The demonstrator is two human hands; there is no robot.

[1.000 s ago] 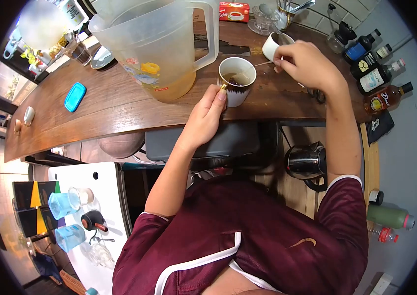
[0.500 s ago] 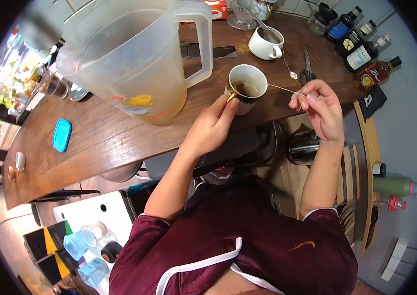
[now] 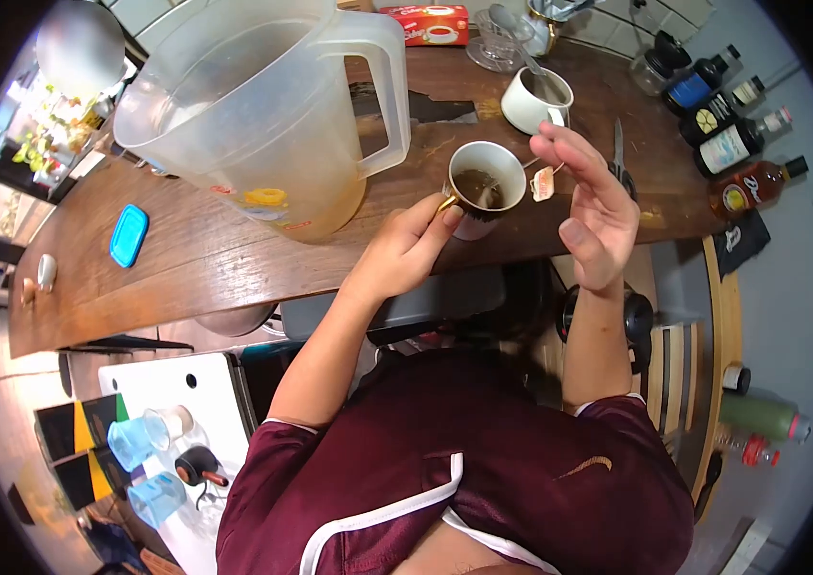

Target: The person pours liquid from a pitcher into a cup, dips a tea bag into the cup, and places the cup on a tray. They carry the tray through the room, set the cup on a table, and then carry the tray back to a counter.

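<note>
My left hand [image 3: 413, 244] grips the gold handle of a cup [image 3: 485, 206] that holds brown liquid and a tea bag. Just right of the cup, my right hand [image 3: 598, 211] is raised with its fingers apart and nothing held in it. A tea bag tag [image 3: 543, 184] hangs between the cup and my right hand. Behind them stands a white mug [image 3: 527, 107] with a spoon in it, partly behind my right fingertips. A large plastic pitcher [image 3: 272, 134] with some yellowish liquid at the bottom stands left of the cup.
Scissors [image 3: 619, 153] lie right of my right hand, near several bottles [image 3: 734, 148] along the wall. A red box [image 3: 430, 26] and a glass dripper [image 3: 496, 48] are at the back. A blue lid [image 3: 128, 236] lies on the wooden table [image 3: 196, 273] at left.
My right hand has opened and let go of the tea bag string, moving slightly left. The tag now hangs beside the cup. The camera view has shifted a little.
</note>
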